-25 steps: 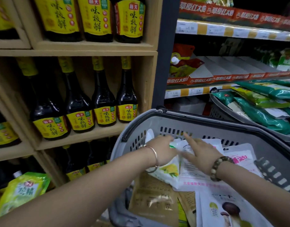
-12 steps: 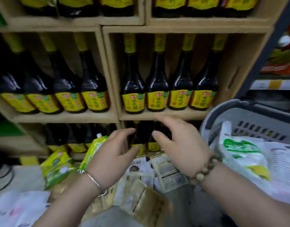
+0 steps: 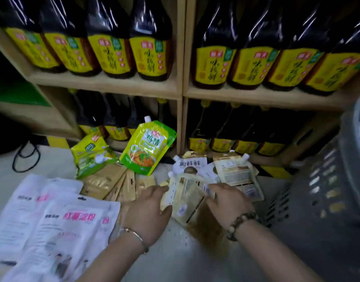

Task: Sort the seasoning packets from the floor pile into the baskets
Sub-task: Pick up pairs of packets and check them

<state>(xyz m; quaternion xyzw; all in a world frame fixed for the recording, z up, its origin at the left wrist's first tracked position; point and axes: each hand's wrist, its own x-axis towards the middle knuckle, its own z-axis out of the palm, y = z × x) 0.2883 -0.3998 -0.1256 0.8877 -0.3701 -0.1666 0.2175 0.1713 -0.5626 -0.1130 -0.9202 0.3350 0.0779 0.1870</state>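
Note:
Seasoning packets lie piled on the floor below the shelf. Both hands hold one pale yellow spouted pouch [image 3: 185, 197] tilted above the floor. My left hand [image 3: 149, 212] grips its left edge, thumb under it. My right hand [image 3: 225, 202] grips its right side from above. Behind it lie a white pouch with black lettering [image 3: 190, 164] and another pale yellow pouch [image 3: 239, 174]. Two green-and-yellow pouches [image 3: 147, 146] [image 3: 91, 154] lean near the shelf base. Tan packets [image 3: 112, 183] fan out beside them. White packets with pink print [image 3: 53, 218] cover the lower left. The grey basket [image 3: 325, 176] stands at the right.
Wooden shelves [image 3: 181, 86] full of dark sauce bottles with yellow labels [image 3: 148, 55] rise just behind the pile. A black cable [image 3: 25, 157] loops on the floor at the left. Bare floor [image 3: 175, 257] shows between my forearms.
The view swung from the basket down to the floor pile. Both hands left the basket, reached down and took hold of the pale yellow pouch.

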